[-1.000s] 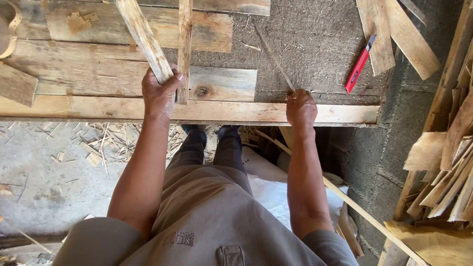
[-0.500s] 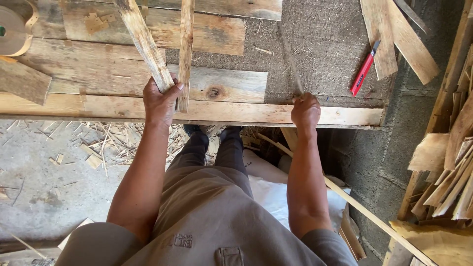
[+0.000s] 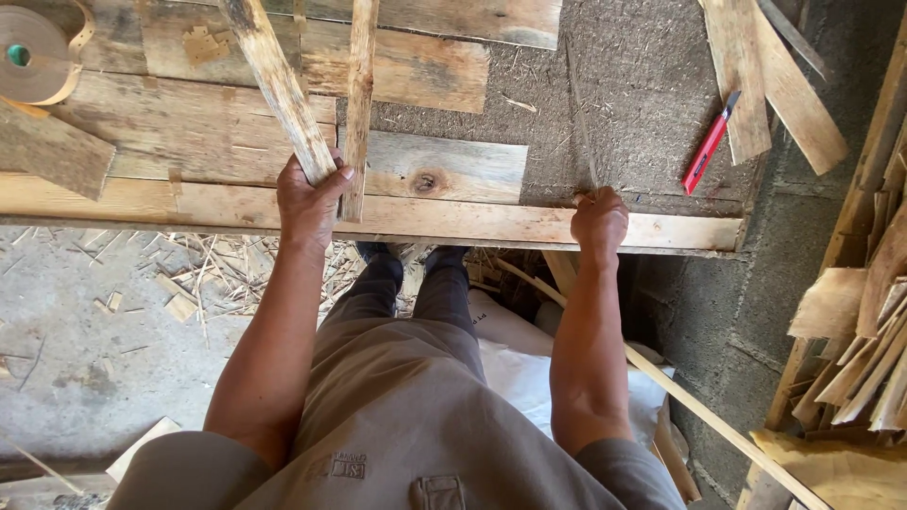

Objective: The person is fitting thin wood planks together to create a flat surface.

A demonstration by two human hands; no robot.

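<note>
**Both hands closed at the near edge of a plank bench**

Right now the left hand (image 3: 309, 196) is clenched around the lower end of a rough wooden slat (image 3: 276, 83), which runs up and away from the fingers, tilting left toward the top of the view. Just beside those fingers, on the thumb side, a second, thinner strip (image 3: 359, 104) lies nearly upright on the bench, and its lower end touches or almost touches the thumb; which one cannot be told. The right hand (image 3: 599, 222) is curled shut at the bench's front plank (image 3: 472, 222), gripping the near end of a very thin rod or blade (image 3: 583, 113) that runs straight up from the knuckles across a grey fibre board (image 3: 642, 85). What exactly that thin thing is stays too fine to tell.

Well to the right of the right-hand fingers a red utility knife (image 3: 707, 144) lies on the grey board, with loose slats (image 3: 765, 85) beyond it. Far to the left of the left-hand fingers sits a roll of brown tape (image 3: 33, 55) at the bench's corner. Below both wrists, past the plank's edge, are the person's grey trousers (image 3: 397, 397), and straw and chips litter the concrete floor (image 3: 85, 349).
</note>
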